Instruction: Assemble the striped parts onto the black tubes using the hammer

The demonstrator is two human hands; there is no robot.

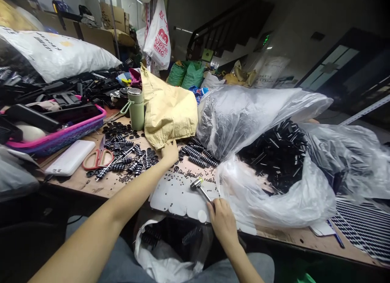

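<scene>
My left hand [170,153] is at the lower edge of a yellow woven bag [170,108], its fingers partly hidden against the fabric. In my right hand [224,220] is the handle of a small hammer-like tool [198,187], whose dark head rests over a white sheet [170,195]. Many tiny dark rings lie on the sheet and behind it. Black ribbed rollers [196,156] are heaped to the right of my left hand, and more rollers with metal rods [137,163] lie to its left.
Red-handled scissors [98,159], a white power bank [70,157], a pink-rimmed basket [61,134] and a green bottle [136,110] are on the left. An open plastic bag [274,210] with black parts stands at the right. Below the table edge hangs another bag [143,254].
</scene>
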